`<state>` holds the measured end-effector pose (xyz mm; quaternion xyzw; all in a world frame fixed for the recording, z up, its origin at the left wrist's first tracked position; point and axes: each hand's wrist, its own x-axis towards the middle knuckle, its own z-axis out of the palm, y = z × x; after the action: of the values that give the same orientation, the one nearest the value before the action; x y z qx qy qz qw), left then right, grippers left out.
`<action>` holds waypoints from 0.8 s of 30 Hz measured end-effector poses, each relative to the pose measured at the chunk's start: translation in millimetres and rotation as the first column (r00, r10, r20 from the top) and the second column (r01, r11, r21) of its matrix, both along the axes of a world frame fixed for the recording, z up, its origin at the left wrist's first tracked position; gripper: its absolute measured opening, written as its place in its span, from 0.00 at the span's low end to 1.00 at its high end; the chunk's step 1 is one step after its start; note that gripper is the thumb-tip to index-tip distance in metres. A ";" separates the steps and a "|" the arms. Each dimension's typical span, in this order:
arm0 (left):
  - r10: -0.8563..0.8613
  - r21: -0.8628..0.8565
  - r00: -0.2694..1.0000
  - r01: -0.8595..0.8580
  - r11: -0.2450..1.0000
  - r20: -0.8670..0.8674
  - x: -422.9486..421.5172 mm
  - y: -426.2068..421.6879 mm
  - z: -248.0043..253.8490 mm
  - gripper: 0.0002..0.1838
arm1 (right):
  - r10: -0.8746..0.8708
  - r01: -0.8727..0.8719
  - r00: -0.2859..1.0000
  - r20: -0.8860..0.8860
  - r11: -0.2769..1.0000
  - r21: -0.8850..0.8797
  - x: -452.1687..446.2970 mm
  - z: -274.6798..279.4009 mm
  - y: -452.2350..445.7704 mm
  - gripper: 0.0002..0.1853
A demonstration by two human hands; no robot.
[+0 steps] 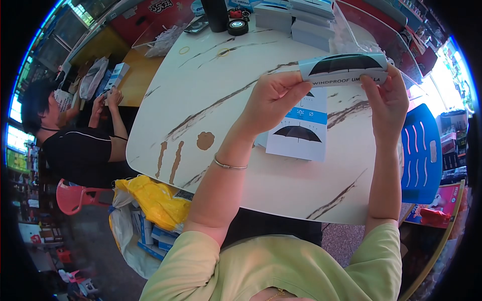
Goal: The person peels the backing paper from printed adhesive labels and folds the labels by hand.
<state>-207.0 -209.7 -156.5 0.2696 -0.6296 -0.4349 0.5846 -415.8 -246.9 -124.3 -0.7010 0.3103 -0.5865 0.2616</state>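
Note:
A white and blue umbrella box (pixel 346 67), printed with a black umbrella and the word WINDPROOF, is held up over the table between both hands. It looks slightly bent along its length. My left hand (pixel 278 98) pinches its left end between thumb and fingers. At the other end my right hand (pixel 385 100) grips it, thumb on the front face and fingers behind. Below lies a stack of similar flat umbrella boxes (pixel 296 135) on the marbled white table (pixel 236 135), partly covered by the held box and my left hand.
More stacked boxes (pixel 311 30) stand at the far edge, near a black bottle (pixel 215 15) and a tape roll (pixel 238 26). A blue chair (pixel 422 153) is at the right. On the left a co-worker (pixel 75 145) handles a box; a yellow-and-white sack (pixel 155 200) holds boxes.

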 end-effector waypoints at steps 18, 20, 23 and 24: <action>-0.057 -0.019 0.998 0.057 0.998 0.001 -0.5 -3.9 -5.0 0.15 | -0.025 0.025 0.999 -0.021 1.000 -0.018 1.6 -0.3 0.4 0.15; -0.055 -0.018 0.998 0.055 0.998 -0.002 -0.7 -4.1 -5.2 0.15 | -0.035 0.035 0.999 -0.020 0.999 -0.037 1.7 -0.4 0.9 0.15; -0.050 -0.019 0.999 0.050 0.999 -0.006 -1.7 -4.0 -5.4 0.15 | -0.033 0.032 0.999 -0.013 0.999 -0.029 2.2 0.0 1.5 0.15; -0.049 -0.021 0.999 0.048 0.999 -0.009 -2.1 -4.0 -5.4 0.15 | -0.033 0.032 0.999 -0.013 0.999 -0.029 2.1 0.1 1.4 0.15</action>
<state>-209.1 -213.6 -161.8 0.2460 -0.6379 -0.4435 0.5796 -413.6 -245.5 -124.2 -0.7034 0.3150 -0.5903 0.2400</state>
